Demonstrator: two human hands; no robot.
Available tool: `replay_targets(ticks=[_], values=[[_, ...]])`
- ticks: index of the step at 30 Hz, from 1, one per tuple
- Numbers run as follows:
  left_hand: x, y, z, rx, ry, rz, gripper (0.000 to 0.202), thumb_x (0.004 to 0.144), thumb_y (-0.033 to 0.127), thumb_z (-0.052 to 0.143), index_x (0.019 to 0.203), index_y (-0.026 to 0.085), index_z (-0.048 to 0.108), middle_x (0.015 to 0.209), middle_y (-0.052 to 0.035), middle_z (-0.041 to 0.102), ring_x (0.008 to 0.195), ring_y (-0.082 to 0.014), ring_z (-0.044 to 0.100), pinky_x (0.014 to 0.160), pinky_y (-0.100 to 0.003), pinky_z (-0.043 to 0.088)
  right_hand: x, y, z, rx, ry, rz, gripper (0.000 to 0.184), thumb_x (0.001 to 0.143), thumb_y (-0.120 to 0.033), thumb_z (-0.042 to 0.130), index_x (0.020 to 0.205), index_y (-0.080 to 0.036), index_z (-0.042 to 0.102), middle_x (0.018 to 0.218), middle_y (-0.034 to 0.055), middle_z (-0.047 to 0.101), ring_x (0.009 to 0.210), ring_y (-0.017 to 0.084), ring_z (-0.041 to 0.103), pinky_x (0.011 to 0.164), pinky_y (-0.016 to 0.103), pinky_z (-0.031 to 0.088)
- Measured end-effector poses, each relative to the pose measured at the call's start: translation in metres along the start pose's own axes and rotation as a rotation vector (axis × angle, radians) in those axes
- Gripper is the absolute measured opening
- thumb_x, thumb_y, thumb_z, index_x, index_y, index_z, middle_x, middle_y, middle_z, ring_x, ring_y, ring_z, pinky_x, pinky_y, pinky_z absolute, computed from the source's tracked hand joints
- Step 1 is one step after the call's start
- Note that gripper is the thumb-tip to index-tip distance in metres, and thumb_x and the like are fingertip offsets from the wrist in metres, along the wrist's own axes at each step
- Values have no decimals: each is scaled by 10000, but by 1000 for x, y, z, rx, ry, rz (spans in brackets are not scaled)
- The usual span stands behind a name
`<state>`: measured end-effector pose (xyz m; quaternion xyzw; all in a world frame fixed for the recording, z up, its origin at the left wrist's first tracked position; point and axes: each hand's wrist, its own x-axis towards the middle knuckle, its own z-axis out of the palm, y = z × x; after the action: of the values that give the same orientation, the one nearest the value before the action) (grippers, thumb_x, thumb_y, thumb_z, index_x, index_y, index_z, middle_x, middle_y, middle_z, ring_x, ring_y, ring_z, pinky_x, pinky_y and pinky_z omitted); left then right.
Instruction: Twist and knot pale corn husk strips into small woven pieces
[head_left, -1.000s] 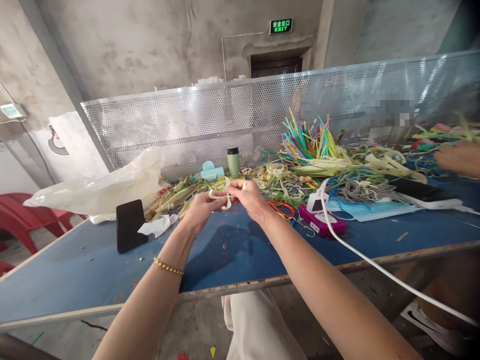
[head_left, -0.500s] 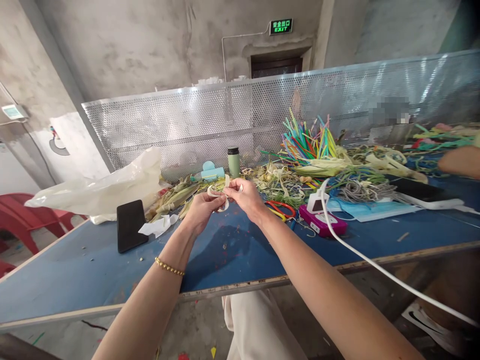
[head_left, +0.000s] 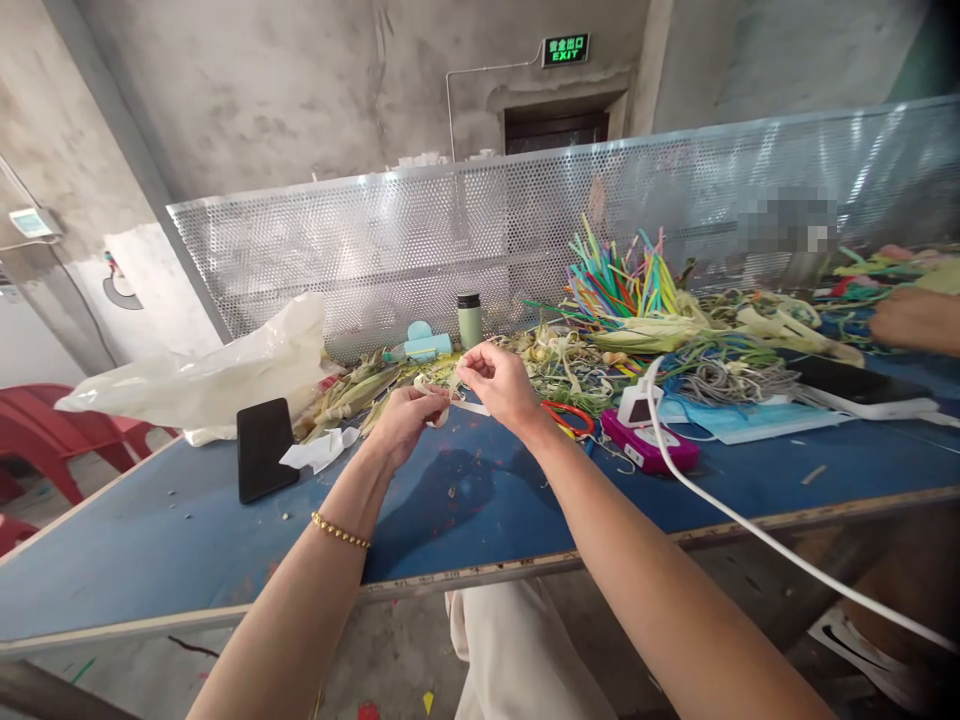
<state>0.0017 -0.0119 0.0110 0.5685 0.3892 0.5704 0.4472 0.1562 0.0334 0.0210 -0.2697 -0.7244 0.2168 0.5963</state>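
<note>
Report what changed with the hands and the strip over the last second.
The right hand lifted slightly, tightening the loop in the pale strip; a loose end now trails beneath it. Both hands keep their pinch. The left hand, phone and bottle stayed put.

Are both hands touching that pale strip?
Touching. The head view shows the left hand and right hand each pinching the pale strip.

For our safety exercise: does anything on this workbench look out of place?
Yes. A white cable runs from the charger over the blue table's front edge and hangs loose, a possible snag. Husk crumbs litter the tabletop below the left hand and right hand, both pinching a pale strip.
</note>
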Motion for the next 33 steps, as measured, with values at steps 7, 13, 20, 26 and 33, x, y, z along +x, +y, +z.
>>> replay_targets(ticks=[7, 13, 20, 26, 33], values=[[2, 1, -4, -125, 3, 9, 184, 600, 279, 781, 603, 124, 683, 623, -44, 612, 578, -119, 494, 567, -279, 361, -9, -8, 4, -483, -46, -385, 122, 889, -152, 635, 774, -185, 657, 824, 35, 677, 814, 174, 587, 779, 315, 377], [1, 3, -4, -198, 54, 3, 169, 565, 238, 806, 611, 129, 686, 615, -23, 595, 570, -113, 481, 557, -279, 364, -13, -7, 5, -659, -77, -502, 129, 945, -225, 620, 903, -211, 741, 887, 44, 690, 883, 196, 563, 793, 338, 332], [3, 2, -6, -204, 61, -11, 183, 547, 233, 786, 663, 108, 719, 619, -31, 609, 560, -112, 490, 545, -274, 348, -13, -6, 3, -755, -104, -529, 182, 969, -246, 586, 944, -230, 766, 873, 47, 673, 877, 198, 525, 762, 344, 303], [3, 2, -6, -217, 41, 5, 224, 602, 290, 810, 593, 126, 657, 593, -19, 561, 566, -111, 479, 544, -272, 350, -14, -11, 2, -780, -155, -544, 250, 994, -222, 525, 909, -191, 758, 874, 70, 655, 876, 204, 495, 771, 349, 318], [2, 3, -6, -218, 38, 1, 239, 552, 249, 859, 674, 108, 711, 668, -37, 621, 591, -108, 494, 565, -273, 361, -13, -5, 3, -680, -161, -485, 272, 1000, -210, 502, 999, -224, 774, 906, 71, 663, 877, 203, 496, 780, 342, 353]])
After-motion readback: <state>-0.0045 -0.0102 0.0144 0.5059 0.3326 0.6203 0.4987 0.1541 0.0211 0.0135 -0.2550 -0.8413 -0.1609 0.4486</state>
